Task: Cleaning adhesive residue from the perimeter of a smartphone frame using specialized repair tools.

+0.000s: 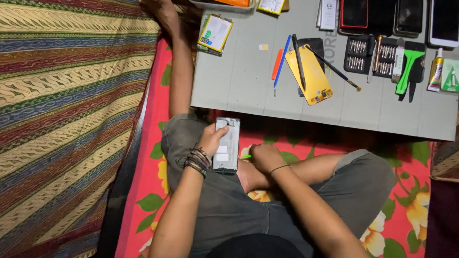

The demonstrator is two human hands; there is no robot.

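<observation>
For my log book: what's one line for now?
left hand: holds phone | right hand: holds green tool beside phone | board: tools

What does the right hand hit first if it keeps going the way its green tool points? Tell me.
The right hand aims a small green tool leftward. First in that line is probably the opened phone in the left hand, at its right edge; depth is unclear.

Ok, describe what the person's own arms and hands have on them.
Both arms are bare, with no sleeves showing. The left hand has a stack of dark braided and beaded bracelets around its wrist. The right hand has a single thin dark band at the wrist. No gloves or rings can be made out.
</observation>
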